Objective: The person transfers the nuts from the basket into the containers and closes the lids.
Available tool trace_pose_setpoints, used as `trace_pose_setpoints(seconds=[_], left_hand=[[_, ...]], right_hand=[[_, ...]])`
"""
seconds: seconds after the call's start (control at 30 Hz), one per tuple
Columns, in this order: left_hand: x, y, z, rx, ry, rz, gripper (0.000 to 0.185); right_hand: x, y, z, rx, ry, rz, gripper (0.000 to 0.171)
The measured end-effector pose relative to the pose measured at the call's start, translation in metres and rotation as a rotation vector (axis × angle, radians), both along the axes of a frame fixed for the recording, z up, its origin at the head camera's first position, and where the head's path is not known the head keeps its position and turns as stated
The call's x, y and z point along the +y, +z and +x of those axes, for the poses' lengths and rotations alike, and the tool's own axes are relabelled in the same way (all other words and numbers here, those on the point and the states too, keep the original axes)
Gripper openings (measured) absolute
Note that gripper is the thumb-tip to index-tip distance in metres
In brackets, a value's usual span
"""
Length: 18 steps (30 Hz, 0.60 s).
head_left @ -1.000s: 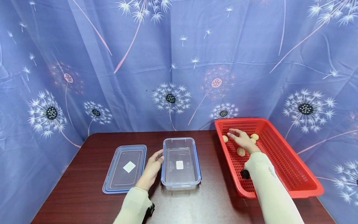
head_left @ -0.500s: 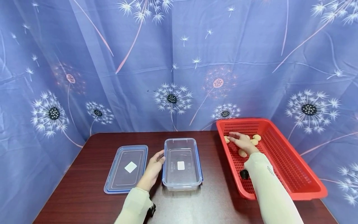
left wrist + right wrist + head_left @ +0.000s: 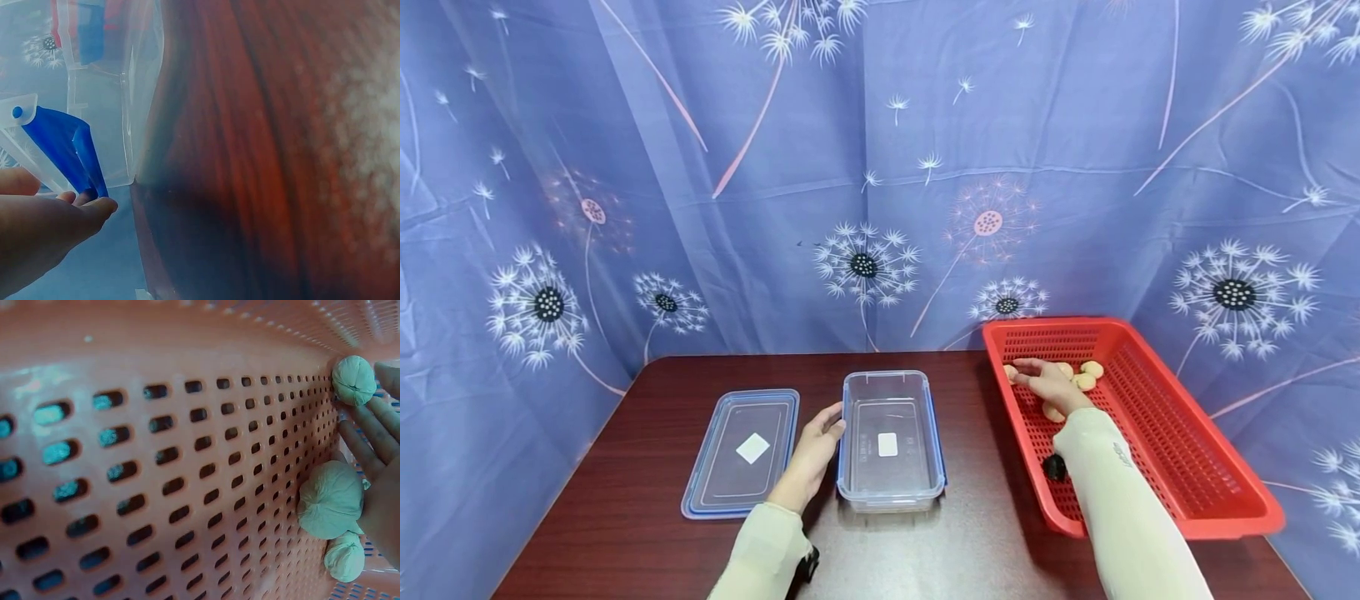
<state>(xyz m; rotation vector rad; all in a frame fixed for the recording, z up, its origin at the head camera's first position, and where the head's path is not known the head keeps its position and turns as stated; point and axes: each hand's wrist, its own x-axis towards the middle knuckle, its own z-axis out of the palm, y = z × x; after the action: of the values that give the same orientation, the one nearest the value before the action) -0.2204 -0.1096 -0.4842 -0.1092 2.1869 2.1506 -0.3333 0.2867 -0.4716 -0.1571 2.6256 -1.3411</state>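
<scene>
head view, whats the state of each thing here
clear container: uncovered, empty, upright
lid: off, flat on table beside container
red basket: holds a few pale round pieces
left hand: rests against container's side
right hand: in basket, fingers extended over the pieces

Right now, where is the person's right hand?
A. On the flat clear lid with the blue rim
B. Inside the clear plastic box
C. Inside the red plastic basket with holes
C: the right hand reaches into the red plastic basket, beside the small pale round things lying there.
</scene>
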Motion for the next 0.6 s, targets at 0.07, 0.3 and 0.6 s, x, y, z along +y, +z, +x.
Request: trace_pose_setpoints(seconds=[0.07, 0.3, 0.6], left_hand=[[0.0, -0.0001, 0.0006, 0.003, -0.002, 0.001, 0.044], [0.0005, 0.0013, 0.0005, 0.001, 0.0, 0.002, 0.043], [0.0014, 0.0027, 0.0016, -0.011, 0.001, 0.003, 0.044]], right_hand=[[-0.0005, -0.001, -0.0002, -0.008, -0.006, -0.016, 0.054], [-0.0018, -0.0068, -0.0012, 0.007, -0.028, -0.06, 0.05], [-0.0046, -0.0097, 0.0, -0.03, -0.053, -0.139, 0.049]])
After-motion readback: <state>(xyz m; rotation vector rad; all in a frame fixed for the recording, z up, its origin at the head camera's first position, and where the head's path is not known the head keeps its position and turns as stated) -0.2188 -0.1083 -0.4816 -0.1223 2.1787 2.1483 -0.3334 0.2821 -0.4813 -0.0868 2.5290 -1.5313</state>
